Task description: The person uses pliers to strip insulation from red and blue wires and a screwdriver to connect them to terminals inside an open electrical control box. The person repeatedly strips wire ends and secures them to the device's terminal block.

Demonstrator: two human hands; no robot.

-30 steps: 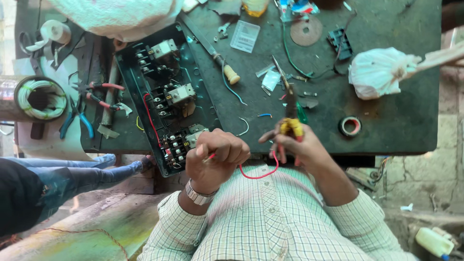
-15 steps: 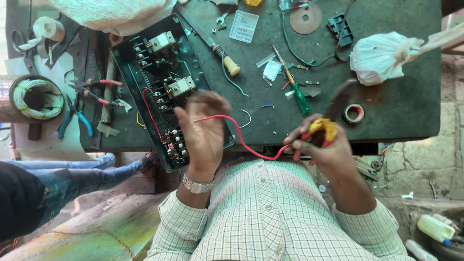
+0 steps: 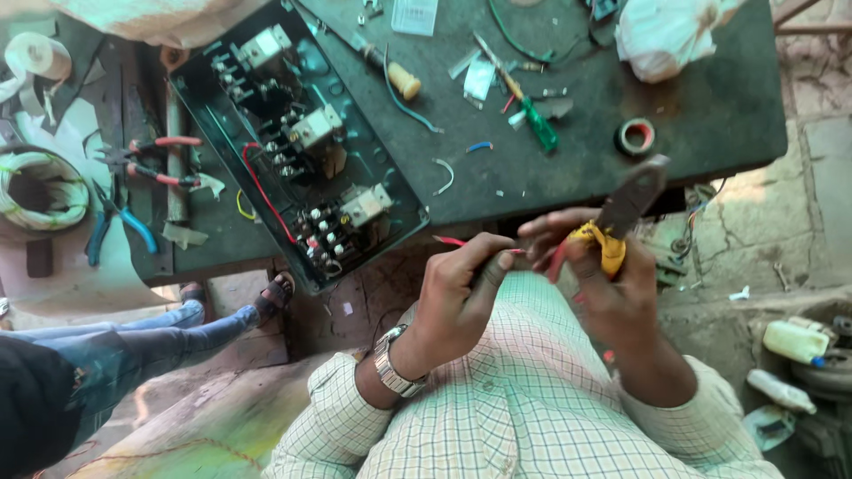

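My left hand [image 3: 461,288], with a metal watch on the wrist, pinches a red wire [image 3: 454,241] over my lap. My right hand [image 3: 599,284] grips yellow-handled pliers [image 3: 621,208], jaws pointing up and right, close to the wire's other end. Both hands are together just in front of the dark workbench edge [image 3: 532,213]. An open black electrical box [image 3: 297,151] with contactors and red wiring lies on the bench to the left of my hands.
On the bench lie a green screwdriver [image 3: 537,124], a tape roll [image 3: 635,136], a wooden-handled tool [image 3: 395,71], a white bag [image 3: 666,35], red pliers [image 3: 151,160], blue pliers [image 3: 115,222] and a wire coil [image 3: 35,191]. Another person's jeans-clad legs [image 3: 151,337] stand at left.
My hands came together near the bench edge; the red wire, stretched between them before, is now bunched short. The view shifted so the bench sits higher and to the left.
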